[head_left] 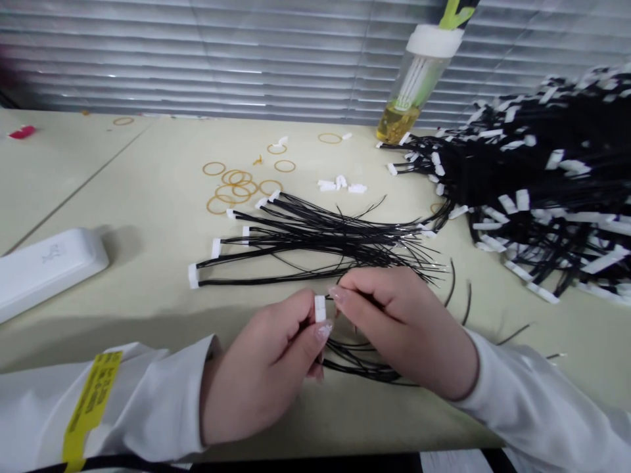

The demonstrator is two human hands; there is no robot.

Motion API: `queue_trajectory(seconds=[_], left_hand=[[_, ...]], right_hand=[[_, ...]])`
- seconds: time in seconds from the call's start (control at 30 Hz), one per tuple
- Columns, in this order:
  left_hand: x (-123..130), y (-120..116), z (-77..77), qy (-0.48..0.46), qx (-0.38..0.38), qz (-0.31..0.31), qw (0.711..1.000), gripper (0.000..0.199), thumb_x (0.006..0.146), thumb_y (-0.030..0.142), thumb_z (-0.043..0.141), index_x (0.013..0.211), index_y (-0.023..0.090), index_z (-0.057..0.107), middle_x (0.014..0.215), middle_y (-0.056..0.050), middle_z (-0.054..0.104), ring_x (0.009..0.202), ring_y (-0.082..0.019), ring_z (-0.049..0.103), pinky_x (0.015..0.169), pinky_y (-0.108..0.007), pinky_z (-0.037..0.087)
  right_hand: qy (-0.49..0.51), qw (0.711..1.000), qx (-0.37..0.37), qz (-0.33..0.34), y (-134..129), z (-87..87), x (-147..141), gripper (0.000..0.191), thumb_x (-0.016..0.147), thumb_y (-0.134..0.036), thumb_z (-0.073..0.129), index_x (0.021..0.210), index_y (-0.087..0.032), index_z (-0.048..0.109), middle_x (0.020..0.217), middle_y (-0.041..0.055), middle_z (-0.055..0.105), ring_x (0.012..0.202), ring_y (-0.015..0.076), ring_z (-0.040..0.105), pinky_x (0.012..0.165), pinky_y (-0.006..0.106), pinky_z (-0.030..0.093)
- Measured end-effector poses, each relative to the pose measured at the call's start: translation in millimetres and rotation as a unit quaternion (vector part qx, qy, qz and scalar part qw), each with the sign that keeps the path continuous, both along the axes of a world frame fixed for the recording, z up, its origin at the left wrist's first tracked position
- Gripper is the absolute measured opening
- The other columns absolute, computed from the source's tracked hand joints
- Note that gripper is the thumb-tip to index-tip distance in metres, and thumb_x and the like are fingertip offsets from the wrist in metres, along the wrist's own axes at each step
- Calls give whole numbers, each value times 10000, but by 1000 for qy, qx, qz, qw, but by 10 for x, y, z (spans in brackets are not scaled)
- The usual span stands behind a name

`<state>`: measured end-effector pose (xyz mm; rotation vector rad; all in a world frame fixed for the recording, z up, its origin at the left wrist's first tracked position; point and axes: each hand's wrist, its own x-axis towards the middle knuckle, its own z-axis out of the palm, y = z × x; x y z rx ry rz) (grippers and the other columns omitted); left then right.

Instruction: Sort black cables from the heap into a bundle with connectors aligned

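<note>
Fingers (306, 344) of the left hand (266, 371) pinch a small white connector (320, 309) upright between thumb and forefinger, above the counter (162, 203). Just to its right, the right hand's (407, 328) thumb and forefinger press together on a thin black wire (329, 298) at the connector, with more black wires (365, 364) looping beneath both hands.
</note>
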<state>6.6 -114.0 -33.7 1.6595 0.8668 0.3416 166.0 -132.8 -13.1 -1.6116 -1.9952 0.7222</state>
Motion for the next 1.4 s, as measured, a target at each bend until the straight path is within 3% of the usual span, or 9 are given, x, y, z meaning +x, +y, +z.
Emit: queue_trajectory(seconds=[0.23,0.43,0.5,0.57,0.67,0.77,0.87,1.0,1.4], left_hand=[[-24,-20,16,-28,-38,30,998,212,860,289,359,700,175,437,611,37,475,542,-82,495,528,-211,424],[8,-18,27,-45,-108,121,986,213,838,346,398,714,177,433,634,53,472,409,-33,433,384,-160,388],[20,-10,10,-66,-130,144,979,203,831,344,411,721,175,438,638,55,488,380,-20,415,364,-149,385],[29,4,-16,-107,-162,161,968,195,822,343,435,726,174,438,632,60,494,365,-11,406,361,-144,388],[41,26,-45,-150,-202,179,951,187,803,341,477,732,172,443,621,65,498,357,-10,413,354,-139,383],[51,38,-42,-172,-216,192,942,193,786,332,506,709,167,442,602,67,503,348,-10,410,347,-139,383],[58,44,-26,-178,-218,204,938,196,781,329,516,701,166,442,591,69,509,344,-11,413,352,-140,388],[58,51,-26,-185,-222,196,937,207,776,348,528,713,166,449,606,69,517,350,-12,425,366,-146,395],[55,49,-38,-198,-221,186,937,229,764,360,546,704,163,448,591,67,505,365,-19,419,390,-170,387]], right_hand=[[-40,983,171,47,77,3,127,156,783,-162,510,641,-156,573,571,-48,551,530,34,470,524,156,330],[-136,910,391,-18,232,104,500,110,785,-232,548,760,-163,630,669,16,614,615,90,533,554,200,377],[-109,925,354,-82,270,129,627,198,801,-286,521,674,-160,606,557,2,555,517,83,476,497,209,350],[-103,961,238,-100,302,130,754,330,814,-325,480,529,-163,520,443,-26,426,431,65,371,442,207,304],[-160,987,30,1,324,103,892,422,792,-352,476,430,-156,382,405,-45,292,402,49,250,399,196,236],[-171,972,-78,141,288,93,878,351,771,-288,488,453,-151,435,424,-49,322,422,45,263,412,183,236],[-98,968,-61,222,217,113,721,172,765,-227,499,643,-153,596,539,-30,481,500,50,383,488,175,312],[-19,969,13,244,155,85,494,207,811,-220,463,856,-116,636,641,9,555,562,53,434,534,175,331],[-29,981,93,167,51,-7,250,247,824,-193,437,612,-119,539,566,-12,464,524,54,375,492,187,274]])
